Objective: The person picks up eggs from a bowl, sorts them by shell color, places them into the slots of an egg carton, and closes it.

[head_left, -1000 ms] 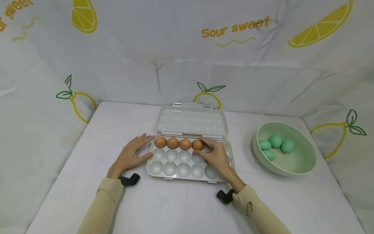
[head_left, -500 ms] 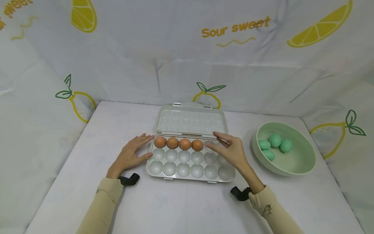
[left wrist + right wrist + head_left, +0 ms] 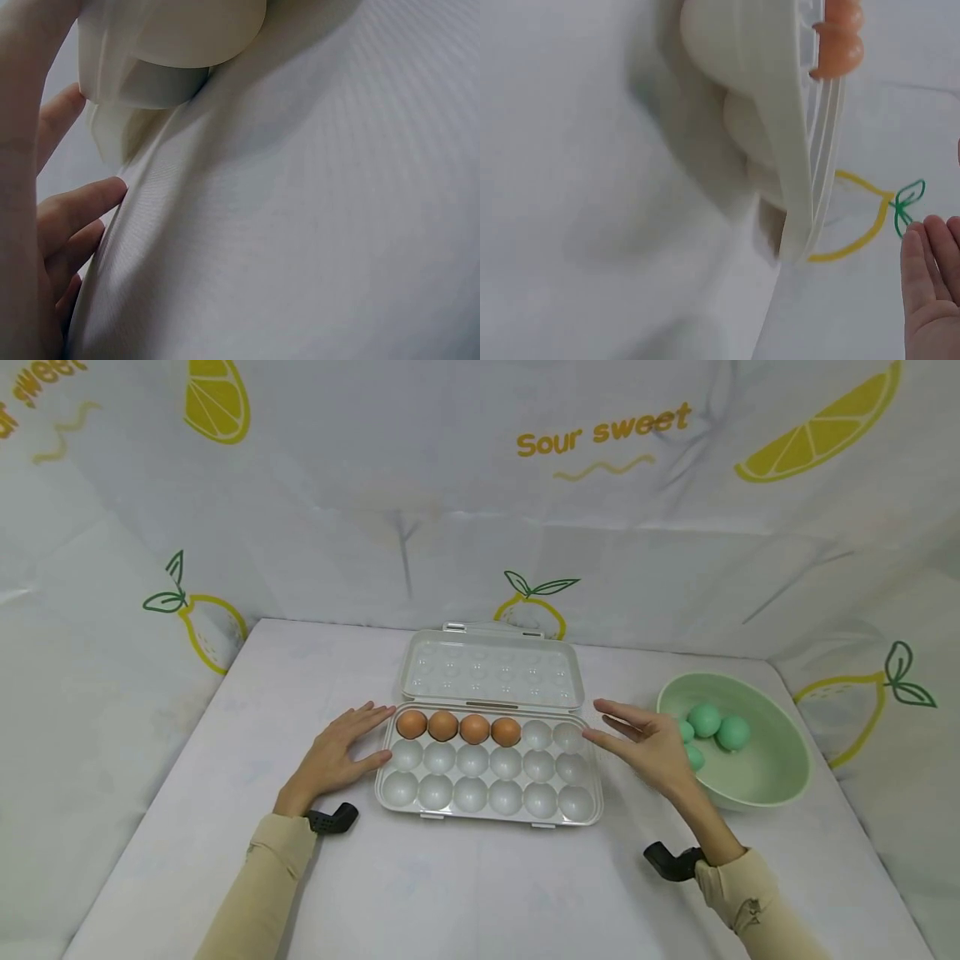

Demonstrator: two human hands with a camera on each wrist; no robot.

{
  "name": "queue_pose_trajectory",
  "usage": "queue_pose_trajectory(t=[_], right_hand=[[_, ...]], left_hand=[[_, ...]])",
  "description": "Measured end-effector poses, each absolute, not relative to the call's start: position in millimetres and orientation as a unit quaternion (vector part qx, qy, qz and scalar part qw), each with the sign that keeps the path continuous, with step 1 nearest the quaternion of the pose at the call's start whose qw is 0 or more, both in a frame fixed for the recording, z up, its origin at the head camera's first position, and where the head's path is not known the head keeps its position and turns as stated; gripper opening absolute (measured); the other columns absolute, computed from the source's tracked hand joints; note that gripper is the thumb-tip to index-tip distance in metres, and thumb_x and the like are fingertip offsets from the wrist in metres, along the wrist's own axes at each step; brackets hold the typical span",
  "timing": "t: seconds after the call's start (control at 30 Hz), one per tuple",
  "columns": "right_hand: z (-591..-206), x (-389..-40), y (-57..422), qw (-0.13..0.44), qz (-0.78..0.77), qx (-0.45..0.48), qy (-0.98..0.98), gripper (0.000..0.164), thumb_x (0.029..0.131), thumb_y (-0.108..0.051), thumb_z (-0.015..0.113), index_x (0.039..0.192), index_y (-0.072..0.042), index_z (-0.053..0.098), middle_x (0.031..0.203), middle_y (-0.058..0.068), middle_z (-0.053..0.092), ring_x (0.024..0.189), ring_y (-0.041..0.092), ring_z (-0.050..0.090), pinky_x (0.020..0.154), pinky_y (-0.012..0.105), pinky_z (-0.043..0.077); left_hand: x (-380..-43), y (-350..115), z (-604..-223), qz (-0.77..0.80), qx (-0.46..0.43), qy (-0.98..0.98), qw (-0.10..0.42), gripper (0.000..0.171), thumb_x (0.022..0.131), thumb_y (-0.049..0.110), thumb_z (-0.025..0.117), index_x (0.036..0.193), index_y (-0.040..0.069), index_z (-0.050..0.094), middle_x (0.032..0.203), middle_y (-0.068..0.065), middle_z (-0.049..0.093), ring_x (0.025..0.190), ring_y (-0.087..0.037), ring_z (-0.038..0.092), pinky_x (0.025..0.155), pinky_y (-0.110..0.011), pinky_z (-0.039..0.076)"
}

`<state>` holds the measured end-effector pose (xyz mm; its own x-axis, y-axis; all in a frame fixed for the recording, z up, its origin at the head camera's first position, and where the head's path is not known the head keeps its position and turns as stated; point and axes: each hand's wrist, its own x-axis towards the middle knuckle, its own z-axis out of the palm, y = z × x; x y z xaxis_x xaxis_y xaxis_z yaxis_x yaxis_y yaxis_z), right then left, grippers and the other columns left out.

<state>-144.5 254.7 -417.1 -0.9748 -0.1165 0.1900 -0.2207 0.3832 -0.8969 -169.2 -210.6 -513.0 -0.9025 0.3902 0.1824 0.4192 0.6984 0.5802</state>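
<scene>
A white egg box (image 3: 472, 777) lies with its lid (image 3: 492, 670) folded back on the table. Four brown eggs would exceed counting, so several brown eggs (image 3: 474, 729) fill the left part of its back row; the other cups hold nothing. My left hand (image 3: 337, 756) touches the box's left edge with thumb and fingertips, fingers straight. In the left wrist view those fingers (image 3: 82, 206) meet the box's side (image 3: 150, 52). My right hand (image 3: 648, 747) hovers between the box and a green bowl (image 3: 780, 777), fingers extended, holding nothing. Several green eggs (image 3: 733, 733) lie in the bowl, partly hidden by that hand.
A white cloth covers the table (image 3: 450, 893). Behind it hangs a lemon-print backdrop (image 3: 337, 527), close to the lid's far edge. The bowl stands at the right, a short gap from the box.
My right hand has let go of the rightmost brown egg, which stays in its cup. It has moved right, off the box and toward the bowl. My left hand stays put.
</scene>
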Motion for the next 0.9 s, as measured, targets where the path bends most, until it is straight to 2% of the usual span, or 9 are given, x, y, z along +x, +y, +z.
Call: queue_pose_trajectory(t=[0.1, 0.17, 0.33, 0.57, 0.67, 0.9], right_hand=[[-410.6, -141.0, 270.3, 0.045, 0.547, 0.096, -0.831, 0.047, 0.084, 0.002, 0.08, 0.127, 0.014, 0.064, 0.118, -0.016, 0.073, 0.11, -0.011, 0.067, 0.095, 0.012, 0.056], [-406.7, -139.1, 281.3, 0.045, 0.547, 0.092, -0.831, 0.046, 0.085, 0.002, 0.08, 0.126, 0.015, 0.064, 0.115, -0.022, 0.073, 0.11, -0.01, 0.068, 0.094, 0.012, 0.056], [-401.7, -136.4, 313.3, 0.031, 0.548, 0.096, -0.83, 0.044, 0.086, 0.005, 0.077, 0.127, 0.014, 0.064, 0.116, -0.022, 0.074, 0.112, -0.009, 0.068, 0.094, 0.011, 0.057], [-405.0, -129.0, 355.2, 0.002, 0.552, 0.12, -0.825, 0.043, 0.085, 0.013, 0.073, 0.127, 0.015, 0.063, 0.121, -0.008, 0.077, 0.113, -0.001, 0.071, 0.092, 0.011, 0.058], [-406.6, -127.7, 367.3, -0.002, 0.522, 0.125, -0.844, 0.042, 0.086, 0.012, 0.073, 0.127, 0.015, 0.064, 0.122, -0.01, 0.076, 0.112, -0.003, 0.07, 0.091, 0.011, 0.058], [-409.9, -130.6, 389.3, -0.032, 0.45, 0.134, -0.882, 0.041, 0.087, 0.004, 0.076, 0.126, 0.01, 0.067, 0.12, -0.023, 0.073, 0.113, -0.012, 0.066, 0.091, 0.006, 0.055]], left_hand=[[-168.6, -210.8, -512.8, -0.32, -0.218, -0.922, 0.022, 0.072, 0.089, 0.042, 0.075, 0.154, 0.024, 0.048, 0.157, -0.005, 0.052, 0.152, -0.034, 0.04, 0.13, -0.054, 0.026], [-168.8, -210.9, -513.1, -0.319, -0.217, -0.922, 0.021, 0.072, 0.089, 0.042, 0.075, 0.154, 0.025, 0.048, 0.158, -0.005, 0.051, 0.152, -0.034, 0.04, 0.13, -0.054, 0.026], [-168.9, -210.9, -513.3, -0.319, -0.215, -0.923, 0.02, 0.072, 0.09, 0.042, 0.075, 0.154, 0.024, 0.048, 0.158, -0.006, 0.051, 0.151, -0.034, 0.04, 0.13, -0.054, 0.026], [-169.3, -210.7, -512.9, -0.32, -0.22, -0.921, 0.023, 0.072, 0.089, 0.041, 0.075, 0.154, 0.023, 0.048, 0.157, -0.006, 0.052, 0.151, -0.035, 0.041, 0.13, -0.054, 0.026], [-169.4, -210.9, -513.2, -0.317, -0.223, -0.921, 0.03, 0.072, 0.089, 0.04, 0.075, 0.153, 0.022, 0.049, 0.156, -0.007, 0.053, 0.15, -0.036, 0.042, 0.129, -0.055, 0.027], [-169.1, -210.6, -513.4, -0.316, -0.223, -0.922, 0.03, 0.072, 0.089, 0.04, 0.075, 0.153, 0.023, 0.049, 0.156, -0.007, 0.053, 0.15, -0.036, 0.042, 0.129, -0.056, 0.027]])
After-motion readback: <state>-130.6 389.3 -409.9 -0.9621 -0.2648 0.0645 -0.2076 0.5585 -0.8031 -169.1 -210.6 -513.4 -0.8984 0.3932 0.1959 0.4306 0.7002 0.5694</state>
